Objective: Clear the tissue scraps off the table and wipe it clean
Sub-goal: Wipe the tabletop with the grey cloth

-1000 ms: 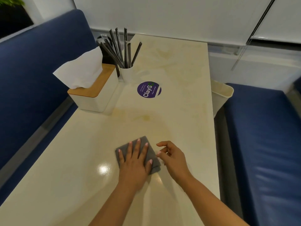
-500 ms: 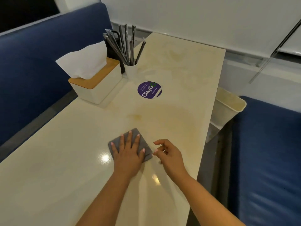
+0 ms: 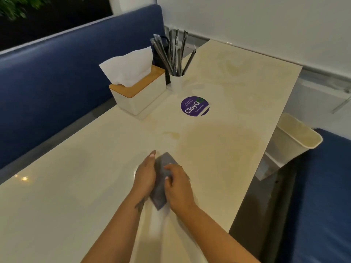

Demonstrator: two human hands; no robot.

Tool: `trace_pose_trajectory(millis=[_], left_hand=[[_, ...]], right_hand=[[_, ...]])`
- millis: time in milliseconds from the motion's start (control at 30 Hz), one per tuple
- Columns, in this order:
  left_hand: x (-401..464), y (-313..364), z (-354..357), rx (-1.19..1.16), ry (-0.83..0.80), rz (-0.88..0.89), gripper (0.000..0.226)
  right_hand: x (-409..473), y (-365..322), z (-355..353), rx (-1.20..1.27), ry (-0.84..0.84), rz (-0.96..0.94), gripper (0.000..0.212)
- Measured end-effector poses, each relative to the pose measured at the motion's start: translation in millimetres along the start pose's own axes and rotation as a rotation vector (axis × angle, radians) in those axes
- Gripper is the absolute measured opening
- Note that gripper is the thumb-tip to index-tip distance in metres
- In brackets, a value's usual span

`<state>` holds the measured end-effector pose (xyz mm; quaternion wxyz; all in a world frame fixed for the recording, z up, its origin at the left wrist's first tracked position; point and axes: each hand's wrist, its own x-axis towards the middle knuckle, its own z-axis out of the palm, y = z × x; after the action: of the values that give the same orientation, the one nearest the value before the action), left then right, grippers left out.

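2 hands (image 3: 146, 175), 1 cloth (image 3: 161, 185), 1 bin (image 3: 296, 141)

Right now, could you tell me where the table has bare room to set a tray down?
Bare: the near-left stretch, left of the hands and grey cloth, and the far end beyond the purple sticker. Crowded: the far-left edge, where the tissue box and straw cup stand.

The grey cloth (image 3: 161, 184) is held between both hands, the left hand (image 3: 145, 177) flat along its left side, the right hand (image 3: 177, 186) gripping its right edge. It seems folded and raised on edge, though blur hides this. Its far corner pokes past the fingertips; its near corner touches the cream table (image 3: 76, 186).
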<state>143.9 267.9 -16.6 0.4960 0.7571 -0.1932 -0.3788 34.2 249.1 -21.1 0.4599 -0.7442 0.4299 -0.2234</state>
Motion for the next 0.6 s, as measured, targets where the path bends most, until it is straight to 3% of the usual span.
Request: trace_pose_trajectory(millis=[67, 133, 233, 300, 433, 600], left_hand=[[2.6, 4.3, -12.4, -0.064, 0.085, 0.023, 0.036], [5.4, 6.8, -21.7, -0.057, 0.148, 0.044, 0.03], [11.2, 4.4, -32.4, 0.097, 0.182, 0.112, 0.021], [19.6, 3.4, -37.9, 0.21, 0.176, 0.134, 0.024], [33.8, 4.3, -46.5, 0.317, 0.159, 0.146, 0.029], [50.7, 7.2, -53.1, 0.367, 0.178, 0.166, 0.03]], right_hand=[[4.3, 0.9, 26.1, -0.162, -0.129, -0.019, 0.053], [10.5, 10.8, 45.6, -0.49, -0.109, -0.028, 0.07], [23.0, 23.0, 51.3, -0.703, -0.078, -0.022, 0.058], [39.1, 31.0, 42.5, -0.755, -0.075, 0.007, 0.057], [82.3, 27.0, 34.8, -0.817, -0.109, 0.024, 0.076], [79.8, 43.9, 14.5, -0.859, -0.224, -0.155, 0.065]])
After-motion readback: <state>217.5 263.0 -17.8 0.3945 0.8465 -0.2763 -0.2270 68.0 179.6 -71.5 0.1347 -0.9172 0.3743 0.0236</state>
